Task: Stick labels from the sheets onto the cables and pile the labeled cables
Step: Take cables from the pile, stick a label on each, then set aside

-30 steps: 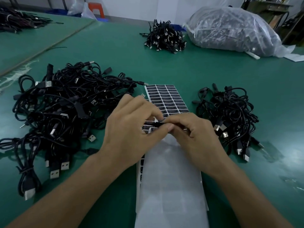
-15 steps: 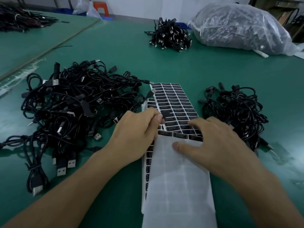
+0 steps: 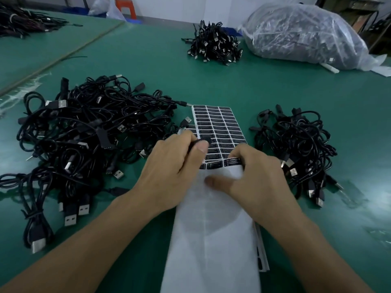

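Three black cable heaps lie on the green bench: a big one left, a smaller one right, a bundle far back beside one plastic bag. One label sheet stack lies between the two hands. The left hand still pinches a cable over the sheet. The right hand, flat half a second ago, now curls its fingers onto the lowest label row; I cannot tell whether they grip a label.
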Action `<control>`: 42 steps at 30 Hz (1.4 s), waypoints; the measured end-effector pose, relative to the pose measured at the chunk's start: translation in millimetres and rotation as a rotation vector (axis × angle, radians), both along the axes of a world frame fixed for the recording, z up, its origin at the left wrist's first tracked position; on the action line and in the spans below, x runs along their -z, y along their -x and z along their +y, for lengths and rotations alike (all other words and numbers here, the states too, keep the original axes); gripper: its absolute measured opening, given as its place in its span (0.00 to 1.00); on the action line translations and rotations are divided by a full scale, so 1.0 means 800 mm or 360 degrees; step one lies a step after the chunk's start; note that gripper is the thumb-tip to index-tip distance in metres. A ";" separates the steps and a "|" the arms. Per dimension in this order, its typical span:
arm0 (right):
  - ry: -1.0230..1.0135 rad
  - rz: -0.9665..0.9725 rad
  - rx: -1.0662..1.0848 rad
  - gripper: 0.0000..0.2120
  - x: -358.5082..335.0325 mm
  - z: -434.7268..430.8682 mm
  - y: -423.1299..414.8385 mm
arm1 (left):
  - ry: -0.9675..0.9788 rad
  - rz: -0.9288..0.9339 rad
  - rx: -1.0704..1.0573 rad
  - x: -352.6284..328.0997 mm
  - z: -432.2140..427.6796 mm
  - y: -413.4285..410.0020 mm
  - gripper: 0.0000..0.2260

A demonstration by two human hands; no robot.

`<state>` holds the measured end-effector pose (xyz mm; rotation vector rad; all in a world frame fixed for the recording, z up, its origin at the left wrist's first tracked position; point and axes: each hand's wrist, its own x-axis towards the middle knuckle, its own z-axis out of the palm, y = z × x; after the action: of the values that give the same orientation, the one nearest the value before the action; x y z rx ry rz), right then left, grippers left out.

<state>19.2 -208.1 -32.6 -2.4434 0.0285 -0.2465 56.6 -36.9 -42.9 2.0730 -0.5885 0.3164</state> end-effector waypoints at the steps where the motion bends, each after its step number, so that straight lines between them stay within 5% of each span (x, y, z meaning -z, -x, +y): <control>1: -0.0066 -0.0053 -0.0015 0.21 0.002 0.004 0.000 | -0.0021 0.0017 -0.0005 0.001 -0.001 0.000 0.19; 3: -0.0196 -0.0130 -0.0076 0.17 0.006 0.009 -0.001 | -0.0068 0.0091 -0.0021 0.003 -0.001 -0.001 0.13; 8: -0.0451 -0.0100 -0.0164 0.22 0.000 0.005 -0.001 | 0.0009 0.0226 -0.0049 0.008 0.003 -0.009 0.17; 13: -0.1139 0.0178 0.0031 0.09 -0.015 -0.013 -0.007 | 0.0195 0.0222 -0.0116 0.007 0.007 -0.013 0.18; 22: -0.1294 0.0662 0.0019 0.04 -0.022 -0.020 -0.008 | 0.0211 0.0177 -0.0074 0.009 0.008 -0.014 0.19; 34: -0.1109 0.0464 0.0058 0.10 -0.017 -0.007 -0.006 | -0.0065 -0.0028 -0.0253 -0.003 0.006 -0.004 0.16; 42: -0.1008 0.0368 -0.0046 0.13 -0.014 0.002 -0.004 | 0.0090 0.0049 -0.0045 -0.012 -0.007 0.016 0.16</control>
<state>22.7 -206.4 -21.1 -1.8266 0.1494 0.0585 43.6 -42.6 -33.1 2.0300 -0.5263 0.3137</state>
